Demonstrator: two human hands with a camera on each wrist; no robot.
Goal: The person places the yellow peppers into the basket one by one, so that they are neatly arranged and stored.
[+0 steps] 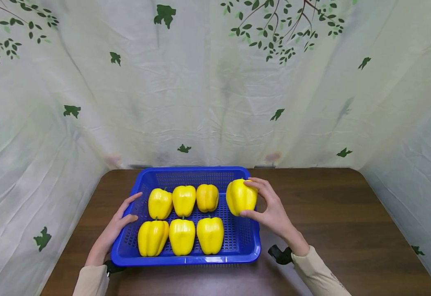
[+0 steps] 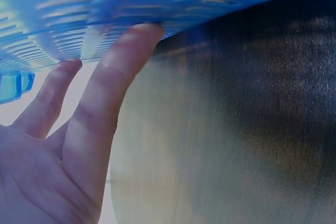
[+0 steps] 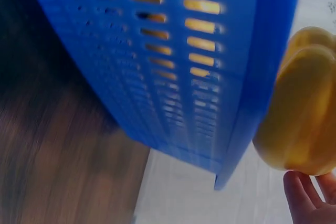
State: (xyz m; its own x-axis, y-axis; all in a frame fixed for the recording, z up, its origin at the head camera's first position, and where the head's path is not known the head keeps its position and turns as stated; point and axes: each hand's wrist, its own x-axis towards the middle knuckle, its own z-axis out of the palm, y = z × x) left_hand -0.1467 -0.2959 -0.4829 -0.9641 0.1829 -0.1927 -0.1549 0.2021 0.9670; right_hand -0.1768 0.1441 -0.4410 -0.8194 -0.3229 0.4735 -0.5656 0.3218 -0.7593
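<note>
Thumb and fingers of my right hand (image 1: pixel 274 209) grip a yellow bell pepper (image 1: pixel 239 197) by its right side, over the right end of a blue plastic basket (image 1: pixel 186 260). The right wrist view has this pepper (image 3: pixel 307 108) beside the basket's rim, with fingertips at its lower end. My left hand (image 1: pixel 115 230) rests against the basket's left side, its fingers fairly straight. Up close in the left wrist view, the left fingertips touch the slotted wall (image 2: pixel 115 9). Inside the basket, several yellow bell peppers (image 1: pixel 182 237) stand in two rows from the left to the middle.
The basket sits on a brown wooden table (image 1: pixel 348 222) that extends to its right. A pale curtain (image 1: pixel 208 90) printed with leaves and branches hangs behind and at both sides. A black strap with a wrist camera (image 1: pixel 280 255) is on the right wrist.
</note>
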